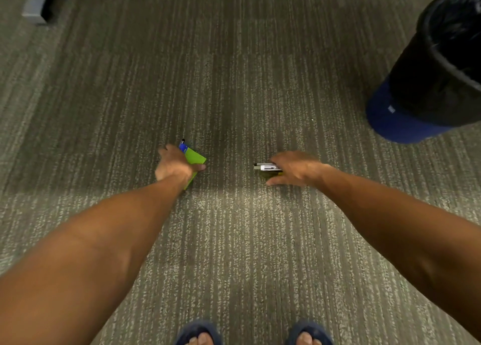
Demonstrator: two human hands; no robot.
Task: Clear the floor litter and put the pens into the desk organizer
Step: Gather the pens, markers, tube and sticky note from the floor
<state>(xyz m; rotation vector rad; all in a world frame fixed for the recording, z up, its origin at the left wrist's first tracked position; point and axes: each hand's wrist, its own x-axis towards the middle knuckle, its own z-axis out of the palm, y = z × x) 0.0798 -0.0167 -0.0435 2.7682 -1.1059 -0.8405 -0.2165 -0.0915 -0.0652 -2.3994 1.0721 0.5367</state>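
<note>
Striped grey carpet (234,71); grey furniture base (35,2) far left corner.

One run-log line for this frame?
left hand: grips green paper, blue-capped pen | right hand: on pens | bin: far right

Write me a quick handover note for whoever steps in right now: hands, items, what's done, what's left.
Left hand: closed on a green paper piece and a blue-capped pen.
Right hand: fingers around a few pens, low over the carpet.
Black-lined bin stands far right, within a step.
Done: litter and pens gathered off this patch.
Left: drop the paper in the bin; carry the pens to the desk organizer, which is out of view.
</note>
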